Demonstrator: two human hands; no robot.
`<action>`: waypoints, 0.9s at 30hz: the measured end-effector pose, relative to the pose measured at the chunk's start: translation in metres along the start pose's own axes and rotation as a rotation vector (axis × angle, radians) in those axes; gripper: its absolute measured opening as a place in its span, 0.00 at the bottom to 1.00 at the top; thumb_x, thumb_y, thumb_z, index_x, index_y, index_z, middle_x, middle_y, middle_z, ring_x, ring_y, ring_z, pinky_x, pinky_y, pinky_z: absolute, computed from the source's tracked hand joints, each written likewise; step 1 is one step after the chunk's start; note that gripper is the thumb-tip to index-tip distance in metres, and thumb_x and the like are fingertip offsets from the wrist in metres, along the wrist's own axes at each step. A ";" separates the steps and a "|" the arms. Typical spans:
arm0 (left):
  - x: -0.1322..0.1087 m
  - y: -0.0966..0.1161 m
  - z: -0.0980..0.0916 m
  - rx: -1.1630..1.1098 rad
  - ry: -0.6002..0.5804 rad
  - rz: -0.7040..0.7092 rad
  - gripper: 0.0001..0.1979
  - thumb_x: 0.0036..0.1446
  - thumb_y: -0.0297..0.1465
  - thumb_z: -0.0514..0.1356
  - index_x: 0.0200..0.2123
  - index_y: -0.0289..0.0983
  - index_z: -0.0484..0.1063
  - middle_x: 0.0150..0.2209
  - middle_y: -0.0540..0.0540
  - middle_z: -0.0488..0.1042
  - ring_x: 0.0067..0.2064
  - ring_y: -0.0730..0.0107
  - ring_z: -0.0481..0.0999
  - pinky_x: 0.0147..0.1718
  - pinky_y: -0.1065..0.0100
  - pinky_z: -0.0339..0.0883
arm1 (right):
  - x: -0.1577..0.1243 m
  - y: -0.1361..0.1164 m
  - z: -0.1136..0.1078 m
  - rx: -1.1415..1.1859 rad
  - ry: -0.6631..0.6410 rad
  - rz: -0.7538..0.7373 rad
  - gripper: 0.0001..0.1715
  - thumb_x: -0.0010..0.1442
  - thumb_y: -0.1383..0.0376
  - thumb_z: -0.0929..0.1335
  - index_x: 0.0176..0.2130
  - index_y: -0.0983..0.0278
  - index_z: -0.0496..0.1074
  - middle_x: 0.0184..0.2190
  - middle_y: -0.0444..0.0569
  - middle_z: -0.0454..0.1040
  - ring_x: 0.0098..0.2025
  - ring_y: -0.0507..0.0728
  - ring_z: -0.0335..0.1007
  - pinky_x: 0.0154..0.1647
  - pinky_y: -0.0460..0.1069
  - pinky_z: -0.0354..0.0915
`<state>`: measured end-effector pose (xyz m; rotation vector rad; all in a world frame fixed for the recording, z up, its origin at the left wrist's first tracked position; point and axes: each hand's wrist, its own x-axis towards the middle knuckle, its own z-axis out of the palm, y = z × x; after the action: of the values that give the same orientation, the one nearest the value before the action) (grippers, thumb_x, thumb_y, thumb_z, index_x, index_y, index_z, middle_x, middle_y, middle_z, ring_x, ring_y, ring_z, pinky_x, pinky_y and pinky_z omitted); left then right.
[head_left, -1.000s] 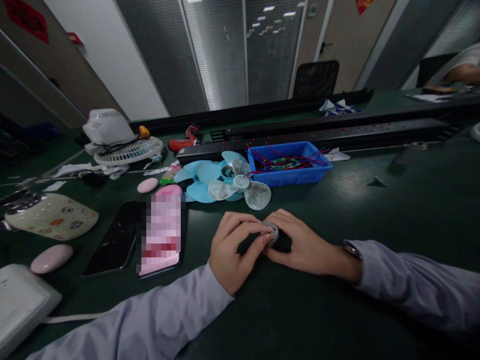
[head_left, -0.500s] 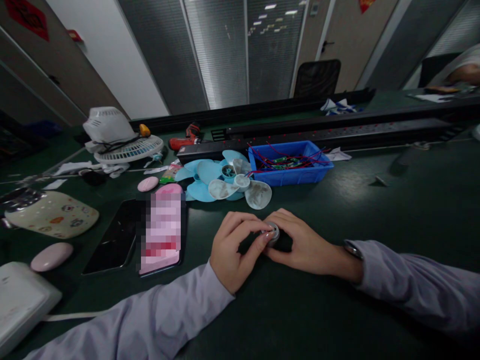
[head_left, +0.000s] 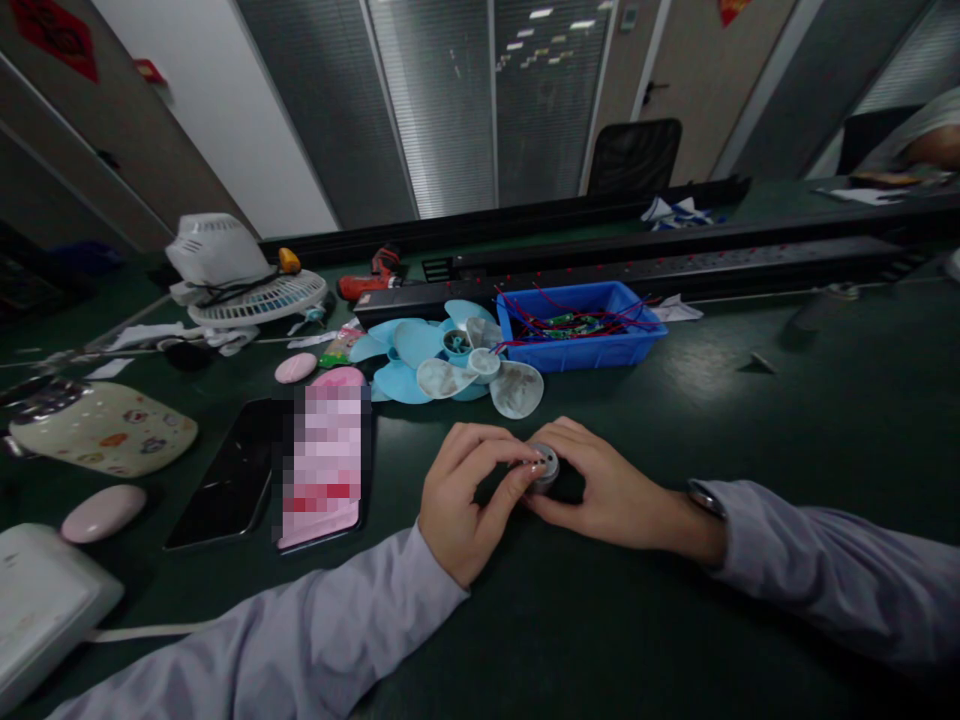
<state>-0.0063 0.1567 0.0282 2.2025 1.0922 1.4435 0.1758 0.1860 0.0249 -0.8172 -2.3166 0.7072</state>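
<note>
Both hands meet over a small round silver motor (head_left: 543,464) that rests on the dark green table (head_left: 750,420). My left hand (head_left: 465,495) pinches its left side with curled fingertips. From the right, my right hand (head_left: 607,490) wraps around the motor's dark body, hiding most of it. Just behind the hands lie light blue and grey-white fan blades (head_left: 450,362).
A blue bin (head_left: 581,325) of red-wired circuit boards stands behind the blades. Two phones (head_left: 289,465) lie to the left, with pink pebble-shaped pieces, a white fan (head_left: 236,280), a red screwdriver tool (head_left: 371,275) and black power strips (head_left: 675,265) beyond. Another person's arm (head_left: 930,140) shows far right.
My left fingers have shifted slightly on the motor; otherwise nothing has visibly moved.
</note>
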 end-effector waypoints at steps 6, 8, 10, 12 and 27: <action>-0.001 -0.001 0.000 0.004 -0.001 0.009 0.05 0.57 0.25 0.62 0.37 0.39 0.74 0.36 0.47 0.75 0.40 0.67 0.73 0.40 0.64 0.67 | -0.001 0.001 0.000 -0.008 0.009 -0.011 0.10 0.54 0.67 0.71 0.38 0.62 0.67 0.35 0.46 0.72 0.39 0.57 0.65 0.43 0.52 0.61; -0.001 -0.002 0.000 0.001 -0.001 0.009 0.06 0.57 0.24 0.62 0.37 0.39 0.74 0.36 0.47 0.75 0.40 0.67 0.73 0.40 0.65 0.67 | -0.001 0.002 0.000 -0.010 0.007 -0.012 0.10 0.55 0.67 0.71 0.38 0.62 0.67 0.35 0.47 0.72 0.39 0.57 0.65 0.43 0.52 0.61; -0.002 -0.002 0.000 -0.004 -0.006 0.007 0.06 0.56 0.24 0.62 0.37 0.38 0.74 0.36 0.47 0.74 0.40 0.68 0.73 0.40 0.65 0.67 | -0.001 0.001 0.000 -0.014 0.005 -0.008 0.10 0.54 0.67 0.71 0.38 0.62 0.67 0.36 0.47 0.72 0.39 0.57 0.65 0.43 0.52 0.61; -0.002 -0.002 0.000 -0.010 -0.013 0.006 0.07 0.56 0.23 0.62 0.38 0.38 0.74 0.37 0.47 0.74 0.41 0.68 0.73 0.40 0.65 0.67 | 0.000 0.001 0.000 -0.017 0.000 -0.003 0.10 0.54 0.68 0.70 0.38 0.62 0.67 0.35 0.47 0.71 0.39 0.57 0.65 0.43 0.53 0.61; -0.001 0.000 -0.001 -0.049 -0.065 -0.018 0.07 0.57 0.24 0.61 0.40 0.36 0.73 0.38 0.46 0.73 0.42 0.69 0.73 0.42 0.66 0.67 | 0.001 -0.001 0.000 -0.016 0.005 0.008 0.10 0.53 0.69 0.70 0.37 0.63 0.67 0.35 0.47 0.71 0.38 0.57 0.64 0.41 0.52 0.61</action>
<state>-0.0071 0.1558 0.0277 2.1842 1.0423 1.3667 0.1750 0.1861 0.0257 -0.8351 -2.3192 0.6899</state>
